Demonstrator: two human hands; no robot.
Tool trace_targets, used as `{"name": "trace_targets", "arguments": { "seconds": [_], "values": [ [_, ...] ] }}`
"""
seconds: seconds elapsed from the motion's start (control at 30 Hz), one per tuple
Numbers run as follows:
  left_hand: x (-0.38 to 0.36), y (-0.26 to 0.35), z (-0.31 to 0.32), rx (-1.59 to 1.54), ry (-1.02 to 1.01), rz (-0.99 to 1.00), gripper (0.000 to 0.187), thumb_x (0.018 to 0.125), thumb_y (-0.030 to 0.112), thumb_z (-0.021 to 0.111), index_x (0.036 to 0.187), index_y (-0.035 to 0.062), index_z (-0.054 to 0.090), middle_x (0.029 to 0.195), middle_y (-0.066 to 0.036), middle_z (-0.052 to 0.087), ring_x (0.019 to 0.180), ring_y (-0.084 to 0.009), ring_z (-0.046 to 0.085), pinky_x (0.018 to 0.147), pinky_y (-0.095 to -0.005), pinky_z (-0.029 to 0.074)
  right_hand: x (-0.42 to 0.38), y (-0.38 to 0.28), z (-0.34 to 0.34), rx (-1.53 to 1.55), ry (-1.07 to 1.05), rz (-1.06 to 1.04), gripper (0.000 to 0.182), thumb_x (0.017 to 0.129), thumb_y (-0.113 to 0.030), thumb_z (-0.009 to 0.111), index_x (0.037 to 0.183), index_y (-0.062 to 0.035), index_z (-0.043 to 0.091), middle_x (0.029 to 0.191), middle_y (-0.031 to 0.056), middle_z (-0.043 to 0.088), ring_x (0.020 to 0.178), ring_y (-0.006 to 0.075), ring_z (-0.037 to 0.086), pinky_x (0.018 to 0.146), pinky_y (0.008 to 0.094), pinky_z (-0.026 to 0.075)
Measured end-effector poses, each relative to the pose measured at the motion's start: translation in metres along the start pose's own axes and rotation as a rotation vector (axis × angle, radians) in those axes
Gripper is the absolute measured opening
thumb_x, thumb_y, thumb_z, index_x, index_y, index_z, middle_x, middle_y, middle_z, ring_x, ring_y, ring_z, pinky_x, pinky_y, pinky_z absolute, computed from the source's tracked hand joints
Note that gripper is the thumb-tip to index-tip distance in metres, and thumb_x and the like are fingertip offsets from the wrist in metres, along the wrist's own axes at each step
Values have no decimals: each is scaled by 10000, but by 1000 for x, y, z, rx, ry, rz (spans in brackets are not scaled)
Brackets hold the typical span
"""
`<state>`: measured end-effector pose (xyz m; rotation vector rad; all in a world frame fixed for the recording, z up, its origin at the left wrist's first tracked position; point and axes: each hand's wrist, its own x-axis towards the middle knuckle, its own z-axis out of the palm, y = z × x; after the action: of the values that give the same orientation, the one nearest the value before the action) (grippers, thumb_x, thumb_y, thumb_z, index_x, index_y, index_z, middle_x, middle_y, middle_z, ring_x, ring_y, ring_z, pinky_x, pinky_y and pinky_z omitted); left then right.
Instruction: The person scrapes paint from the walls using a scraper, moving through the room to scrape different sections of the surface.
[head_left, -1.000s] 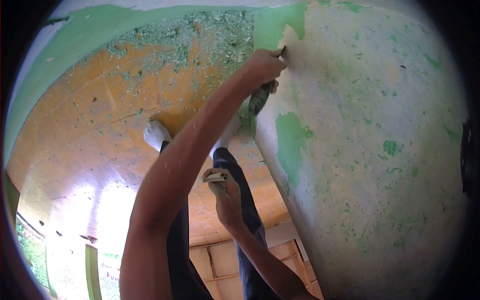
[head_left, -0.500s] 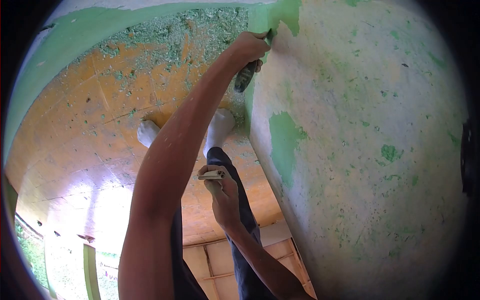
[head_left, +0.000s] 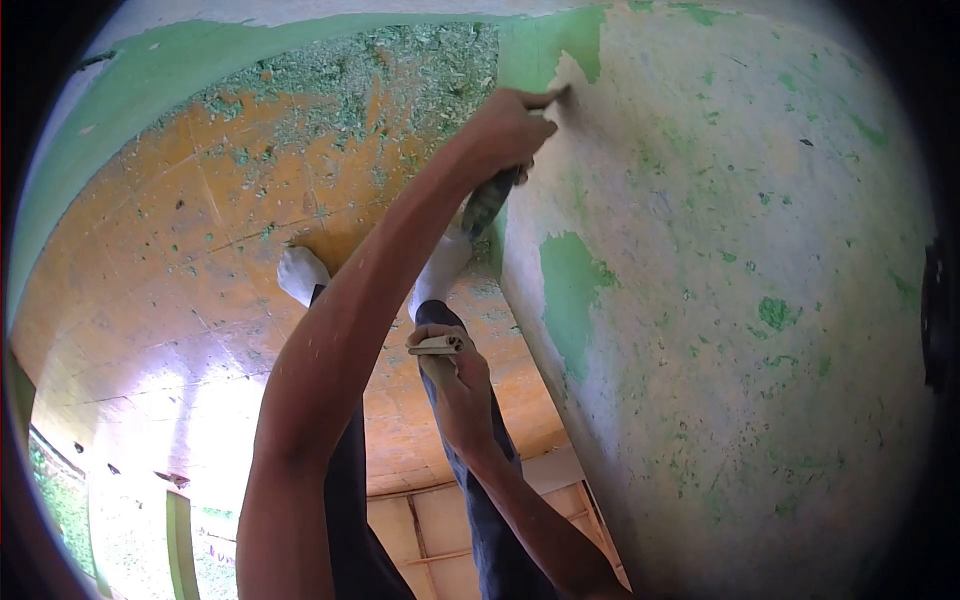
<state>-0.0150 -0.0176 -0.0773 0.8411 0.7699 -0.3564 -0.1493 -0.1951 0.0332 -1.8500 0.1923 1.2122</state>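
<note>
In the head view, your left hand (head_left: pixel 505 130) sits in the upper middle of the frame, fingers wrapped tight around the dark handle of a scraper (head_left: pixel 492 200). The handle's long axis runs down and to the left from your fist, toward your socked feet (head_left: pixel 440 262); the blade end pokes out above your knuckles and meets the wall (head_left: pixel 740 300) at the ragged edge of a green paint patch (head_left: pixel 545 50). That patch lies just above and to the right of the blade tip, so the left hand is by far the nearer one to it.

Your right hand (head_left: pixel 455 385) hangs lower, near the middle of the frame, well apart from the wall. It is closed around a small pale flat object (head_left: pixel 436 346) whose kind you cannot tell from here.

A second green patch (head_left: pixel 572 290) sits lower on the wall, between the two hands in height. Green paint flakes (head_left: pixel 380 80) litter the orange floor (head_left: pixel 180 260) along the foot of the wall.
</note>
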Motion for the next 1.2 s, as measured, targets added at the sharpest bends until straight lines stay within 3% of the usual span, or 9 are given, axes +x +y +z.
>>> {"name": "trace_targets", "arguments": {
  "seconds": [0.2,0.33,0.4,0.6,0.73,0.93,1.0,1.07,1.2],
  "values": [
    [16,-12,-4,134,107,112,445,874,135,611,1309,51,559,735,-68,562,482,-134,535,409,-304,474,1,14,5,-3,-47,10,166,856,19,490,955,-16,619,867,73,560,788,134,533,724,266,413],
    [27,-18,-4,85,141,189,506,816,46,525,1318,94,562,631,-97,570,450,-179,533,422,-341,477,0,7,0,-29,-23,8,162,859,9,493,955,-16,621,866,72,558,787,136,533,725,263,411],
    [33,-18,-13,14,90,92,501,816,46,529,1313,95,567,617,-93,566,439,-175,529,424,-343,477,0,10,3,-20,-38,24,159,860,5,496,955,-15,622,866,71,558,783,139,534,722,263,412],
    [24,-33,7,139,188,188,487,857,136,649,1333,113,550,644,-37,548,476,-131,515,451,-316,474,-3,8,7,-36,-7,-34,135,883,-17,501,952,-16,618,844,73,555,755,142,529,703,265,412],
    [103,-11,-26,58,258,-51,499,842,101,634,1333,145,557,698,-57,564,475,-137,510,437,-334,482,11,4,5,-163,-19,-127,144,888,-14,493,953,-16,621,834,89,556,727,148,525,679,285,411],
    [7,-24,4,110,60,77,508,848,93,621,1349,116,536,721,-66,565,474,-136,497,432,-318,461,19,2,-3,-104,7,-21,138,897,-26,497,952,-12,623,816,82,533,706,144,501,658,275,400],
    [48,-34,-12,184,121,144,512,845,86,612,1351,79,526,732,-66,566,470,-135,492,437,-313,458,19,9,-2,-38,3,46,152,868,-24,490,946,-12,620,891,25,561,814,94,495,772,248,398],
    [71,-24,-19,-21,206,98,510,844,76,612,1345,45,522,698,-55,549,466,-136,485,437,-315,453,20,11,2,-68,2,22,149,874,-17,494,950,-9,623,862,54,551,769,119,508,716,262,401],
    [17,-10,-3,137,87,150,495,867,99,595,1348,20,507,733,-39,517,468,-131,472,397,-311,421,20,7,-6,-102,20,-2,145,876,-13,502,949,-3,626,834,77,545,739,139,527,670,276,408]
  ]
}}
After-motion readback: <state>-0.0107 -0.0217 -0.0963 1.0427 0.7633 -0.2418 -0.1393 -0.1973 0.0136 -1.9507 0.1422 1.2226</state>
